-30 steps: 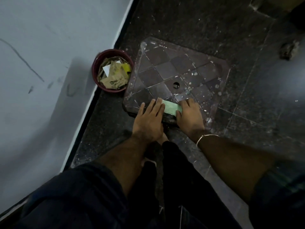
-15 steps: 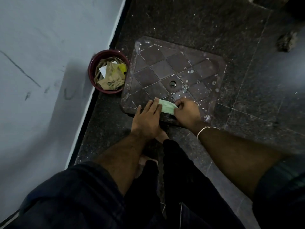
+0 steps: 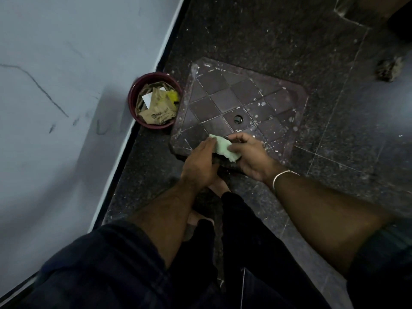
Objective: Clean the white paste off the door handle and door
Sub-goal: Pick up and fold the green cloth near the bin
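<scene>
A pale green cloth [image 3: 223, 147] is held between both hands just above the near edge of a dark square stool top [image 3: 240, 103] that is speckled with white paste. My left hand [image 3: 198, 166] pinches the cloth's left end. The right end is gripped by my right hand [image 3: 252, 157], which wears a metal bangle. No door or door handle is in view.
A maroon bin [image 3: 153, 101] full of crumpled brown paper stands against the grey wall [image 3: 55, 85] at the left. The floor [image 3: 278, 30] is dark speckled stone with white spots. A dark lump [image 3: 389, 68] lies at the far right. My legs fill the bottom.
The cloth lay flat on the stool under both hands; it is now lifted and bunched between the fingers. The camera has tilted slightly.
</scene>
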The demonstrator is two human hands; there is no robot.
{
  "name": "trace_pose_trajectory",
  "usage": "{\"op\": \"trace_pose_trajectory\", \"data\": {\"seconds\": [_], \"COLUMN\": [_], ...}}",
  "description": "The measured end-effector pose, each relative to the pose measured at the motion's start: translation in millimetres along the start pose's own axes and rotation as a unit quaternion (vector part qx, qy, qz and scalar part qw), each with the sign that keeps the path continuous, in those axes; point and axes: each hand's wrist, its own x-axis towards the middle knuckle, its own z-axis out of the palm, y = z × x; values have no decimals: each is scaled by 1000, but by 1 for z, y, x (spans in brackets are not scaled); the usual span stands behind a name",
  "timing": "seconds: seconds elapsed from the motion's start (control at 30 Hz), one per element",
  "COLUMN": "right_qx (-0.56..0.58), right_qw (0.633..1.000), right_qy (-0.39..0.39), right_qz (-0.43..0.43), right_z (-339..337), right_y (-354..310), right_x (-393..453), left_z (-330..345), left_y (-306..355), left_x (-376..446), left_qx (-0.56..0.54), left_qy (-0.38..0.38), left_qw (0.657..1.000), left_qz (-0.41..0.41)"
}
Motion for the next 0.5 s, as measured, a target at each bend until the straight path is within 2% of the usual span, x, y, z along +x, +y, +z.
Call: {"op": "trace_pose_trajectory", "data": {"seconds": [0.17,0.33,0.5], "right_qx": [33,44,37], "right_qw": [998,994,992], "right_qy": [-48,-95,-116], "right_qz": [30,43,17], "right_z": [10,26,49], "right_y": [-8,-21,-38], "right_x": [-7,-14,-25], "left_z": [-18,-41,-69], "left_y": [3,13,15], "left_x": [0,-3,-8], "left_qx": [-123,-179,-226], "left_qy": [69,100,139], "left_qw": [987,972,948], "left_qz": [-71,-114,-178]}}
